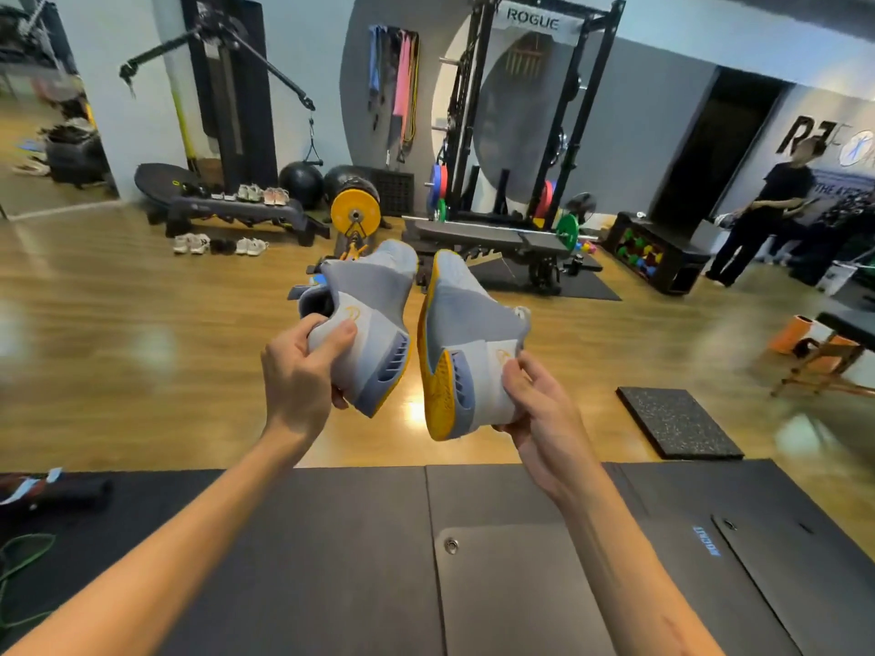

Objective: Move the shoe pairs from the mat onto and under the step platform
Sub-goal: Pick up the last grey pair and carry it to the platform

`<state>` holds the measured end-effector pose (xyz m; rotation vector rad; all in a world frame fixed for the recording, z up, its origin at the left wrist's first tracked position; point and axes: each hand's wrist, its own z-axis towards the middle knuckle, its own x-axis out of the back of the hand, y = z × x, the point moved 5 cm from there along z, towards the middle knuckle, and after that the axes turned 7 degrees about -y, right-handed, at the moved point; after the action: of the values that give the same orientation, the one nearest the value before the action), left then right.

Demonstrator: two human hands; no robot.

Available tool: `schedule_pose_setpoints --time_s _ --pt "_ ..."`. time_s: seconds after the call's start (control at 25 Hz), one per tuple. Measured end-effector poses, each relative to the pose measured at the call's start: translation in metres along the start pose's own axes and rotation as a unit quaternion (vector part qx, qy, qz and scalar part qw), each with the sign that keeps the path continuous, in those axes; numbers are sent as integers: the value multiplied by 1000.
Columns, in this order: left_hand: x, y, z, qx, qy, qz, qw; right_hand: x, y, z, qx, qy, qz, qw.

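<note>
While both arms extend over the black foam mat [331,537] at frame bottom, the left hand [303,366] grips one grey, yellow-soled shoe [364,319] by its heel; the right hand [540,419] grips its mate [466,343], ribbed sole showing. The step platform [241,213], upper left, carries pairs on and below.

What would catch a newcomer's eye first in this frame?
The grey and yellow shoes held up mid-frame: the left hand grips the left shoe by its heel, the right hand grips the right shoe. Far left by the wall, the step platform already carries shoe pairs, with more on the floor before it.
</note>
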<state>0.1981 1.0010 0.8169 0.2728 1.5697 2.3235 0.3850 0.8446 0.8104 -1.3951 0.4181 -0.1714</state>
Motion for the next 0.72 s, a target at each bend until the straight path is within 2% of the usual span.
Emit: schedule_pose_setpoints --time_s 0.24,0.44,0.56,0.72 --pt "10 -84 113 61 65 14 996 13 46 166 -42 -39 0 998" --pt "28 -120 211 29 114 79 990 17 70 304 -77 -117 -2 990" --pt "44 -138 265 16 165 95 982 -5 77 388 -99 -158 -4 983" --pt "81 -168 338 -4 190 107 976 -50 90 489 -73 -194 -14 978"
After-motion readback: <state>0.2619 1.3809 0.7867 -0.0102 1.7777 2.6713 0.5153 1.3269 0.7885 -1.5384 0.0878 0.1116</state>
